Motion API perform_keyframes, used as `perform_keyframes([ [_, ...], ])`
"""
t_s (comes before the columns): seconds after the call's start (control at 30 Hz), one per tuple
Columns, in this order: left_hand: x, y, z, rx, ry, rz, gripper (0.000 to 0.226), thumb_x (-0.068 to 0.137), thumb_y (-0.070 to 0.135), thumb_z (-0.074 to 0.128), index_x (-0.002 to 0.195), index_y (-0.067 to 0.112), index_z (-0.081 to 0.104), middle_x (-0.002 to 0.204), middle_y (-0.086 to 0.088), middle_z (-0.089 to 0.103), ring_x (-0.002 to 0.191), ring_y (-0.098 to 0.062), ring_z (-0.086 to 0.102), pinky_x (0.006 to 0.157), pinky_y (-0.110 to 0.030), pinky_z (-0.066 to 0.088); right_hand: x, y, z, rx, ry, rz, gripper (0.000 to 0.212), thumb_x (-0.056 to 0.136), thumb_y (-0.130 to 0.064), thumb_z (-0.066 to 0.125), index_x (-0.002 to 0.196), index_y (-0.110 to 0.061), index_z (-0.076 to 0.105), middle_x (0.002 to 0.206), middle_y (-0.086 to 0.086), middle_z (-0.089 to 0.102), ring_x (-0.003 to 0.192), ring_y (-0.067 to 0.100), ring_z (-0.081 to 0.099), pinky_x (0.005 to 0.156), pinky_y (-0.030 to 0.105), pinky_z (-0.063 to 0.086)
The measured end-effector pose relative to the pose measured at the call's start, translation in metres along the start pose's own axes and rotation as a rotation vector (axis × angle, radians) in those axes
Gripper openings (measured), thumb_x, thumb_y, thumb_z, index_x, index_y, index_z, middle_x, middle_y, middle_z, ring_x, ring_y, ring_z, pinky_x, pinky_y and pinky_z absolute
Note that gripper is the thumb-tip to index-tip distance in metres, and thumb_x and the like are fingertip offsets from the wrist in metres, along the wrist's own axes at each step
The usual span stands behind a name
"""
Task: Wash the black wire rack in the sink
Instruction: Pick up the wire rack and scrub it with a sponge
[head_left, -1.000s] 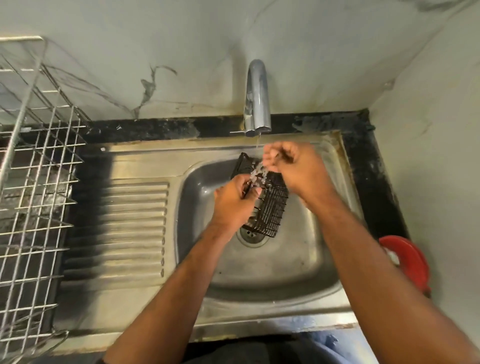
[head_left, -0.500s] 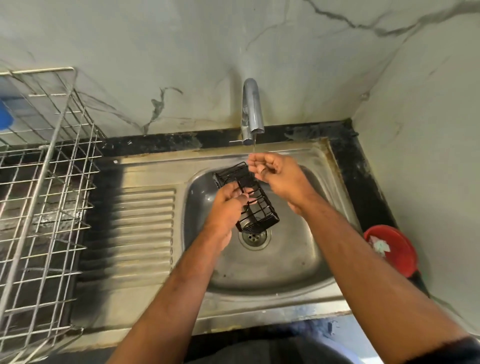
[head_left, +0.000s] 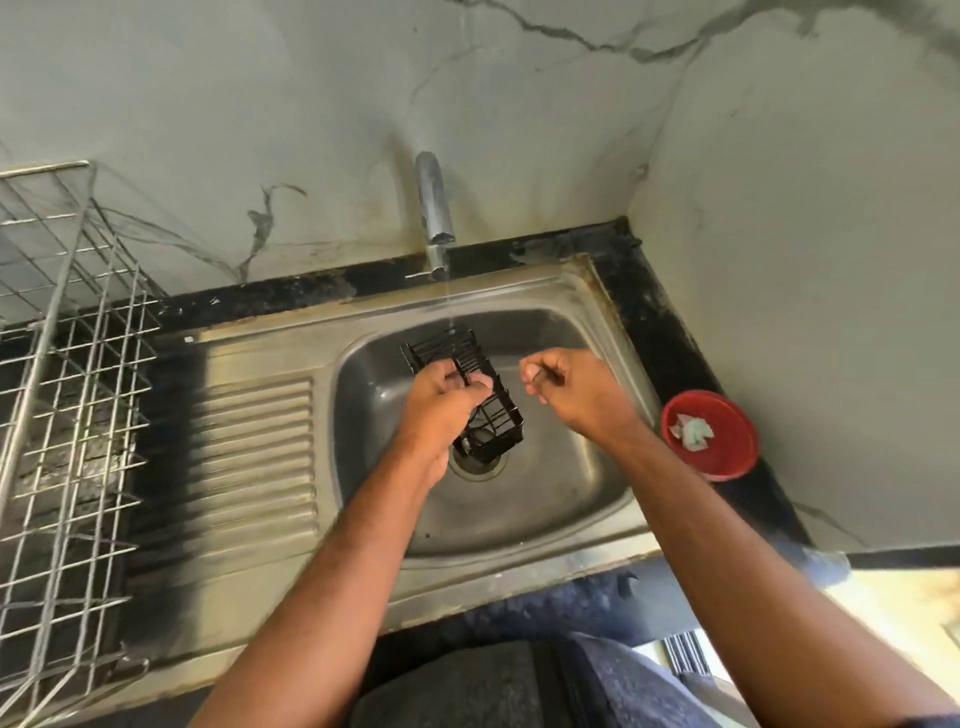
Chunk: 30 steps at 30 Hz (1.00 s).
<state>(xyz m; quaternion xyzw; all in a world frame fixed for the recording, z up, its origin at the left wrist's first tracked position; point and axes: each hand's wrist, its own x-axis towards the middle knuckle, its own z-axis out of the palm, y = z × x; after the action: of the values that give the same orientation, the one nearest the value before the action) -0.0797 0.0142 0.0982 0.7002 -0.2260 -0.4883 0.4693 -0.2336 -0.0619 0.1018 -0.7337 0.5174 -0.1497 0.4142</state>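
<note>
A home kitchen is showing here: a steel sink (head_left: 613, 332) with tap (head_left: 435, 208) running, wire dish drainer (head_left: 67, 364) standing at the counter's left edge.

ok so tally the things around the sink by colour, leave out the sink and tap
black: 1, the black wire rack, gripped by the left hand
red: 1, the red bowl on the counter to the right
silver: 1, the wire dish drainer on the left
total: 3
</note>
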Motion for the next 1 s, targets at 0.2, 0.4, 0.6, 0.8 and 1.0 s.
perform_keyframes([
  [0.2, -0.012, -0.009, 0.037, 0.052, -0.028, 0.057, 0.033, 0.087, -0.007, 0.071, 0.119, -0.004, 0.062, 0.108, -0.020, 0.072, 0.087, -0.016, 0.070, 0.072, -0.018, 0.058, -0.028, 0.027, -0.025, -0.109, 0.051, 0.058, 0.018, 0.100, -0.021, 0.063, 0.111, -0.015, 0.075, 0.105, 0.002, 0.075, 0.097, 0.017, 0.070, 0.095, 0.036, 0.056],
  [0.4, -0.020, -0.010, 0.072, 0.123, 0.003, 0.138, 0.025, 0.077, -0.003, 0.081, 0.094, 0.008, 0.067, 0.084, -0.011, 0.068, 0.077, -0.019, 0.065, 0.083, -0.037, 0.058, -0.054, 0.060, -0.068, -0.113, 0.218, 0.152, 0.019, 0.099, -0.011, 0.058, 0.107, -0.018, 0.074, 0.091, -0.005, 0.067, 0.084, 0.012, 0.062, 0.077, 0.021, 0.045],
  [0.6, -0.001, -0.036, 0.095, 0.456, 0.079, 0.159, 0.063, 0.049, 0.080, 0.074, 0.082, 0.027, 0.064, 0.072, 0.006, 0.074, 0.078, -0.024, 0.073, 0.089, -0.060, 0.052, -0.068, 0.115, -0.105, -0.128, 0.331, 0.346, 0.030, 0.097, -0.010, 0.056, 0.122, -0.017, 0.071, 0.122, 0.011, 0.070, 0.110, 0.030, 0.066, 0.082, 0.023, 0.039],
  [0.8, -0.018, -0.025, 0.106, 0.689, 0.162, 0.141, 0.040, 0.084, 0.053, 0.072, 0.098, 0.017, 0.064, 0.091, 0.005, 0.068, 0.087, -0.020, 0.063, 0.096, -0.037, 0.041, -0.065, 0.133, -0.104, -0.146, 0.118, 0.407, 0.029, 0.101, -0.019, 0.057, 0.128, -0.016, 0.069, 0.133, 0.013, 0.063, 0.116, 0.031, 0.062, 0.085, 0.022, 0.038],
  [1.0, -0.013, -0.028, 0.106, 0.649, 0.142, 0.130, 0.035, 0.088, 0.039, 0.074, 0.093, 0.008, 0.057, 0.073, 0.006, 0.057, 0.061, -0.012, 0.055, 0.049, -0.017, 0.036, -0.051, 0.139, -0.090, -0.103, 0.085, 0.452, 0.033, 0.102, -0.020, 0.057, 0.130, -0.005, 0.065, 0.130, 0.017, 0.065, 0.119, 0.033, 0.062, 0.102, 0.037, 0.048],
])
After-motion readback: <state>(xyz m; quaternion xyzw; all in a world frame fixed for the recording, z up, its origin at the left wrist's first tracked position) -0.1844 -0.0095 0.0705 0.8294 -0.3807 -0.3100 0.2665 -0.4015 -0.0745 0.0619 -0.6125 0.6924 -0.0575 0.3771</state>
